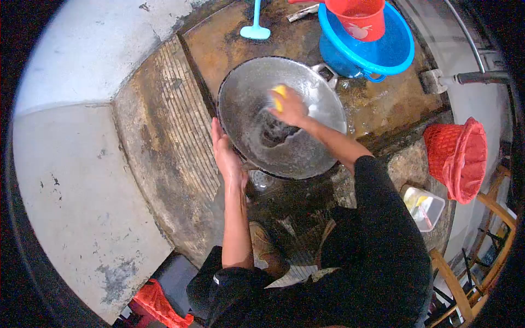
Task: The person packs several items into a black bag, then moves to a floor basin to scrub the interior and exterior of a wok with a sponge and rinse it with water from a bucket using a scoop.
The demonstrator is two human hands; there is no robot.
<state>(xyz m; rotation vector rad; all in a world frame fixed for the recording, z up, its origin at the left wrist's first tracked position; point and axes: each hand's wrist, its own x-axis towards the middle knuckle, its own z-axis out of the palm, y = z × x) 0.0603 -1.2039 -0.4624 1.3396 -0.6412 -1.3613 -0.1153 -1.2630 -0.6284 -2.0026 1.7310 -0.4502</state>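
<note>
A large metal wok (322, 142) with a dark rim is in front of me, some water pooled in its bottom. My left hand (227, 158) holds the wok at its near left rim, with the fingers along the outside. Inside the wok, my right hand (292, 111) is closed on a yellow sponge (279, 92), which is pressed to the wok's inner wall; both are slightly blurred. One loop handle (326, 75) of the wok shows at its upper right.
Behind the wok stands a blue tub (333, 52) with a red dipper (363, 24) in it. A light-blue brush (255, 33) lies at the back. On the right are a red basket (437, 145) and a clear plastic container (429, 210). A low wall (71, 180) borders the left.
</note>
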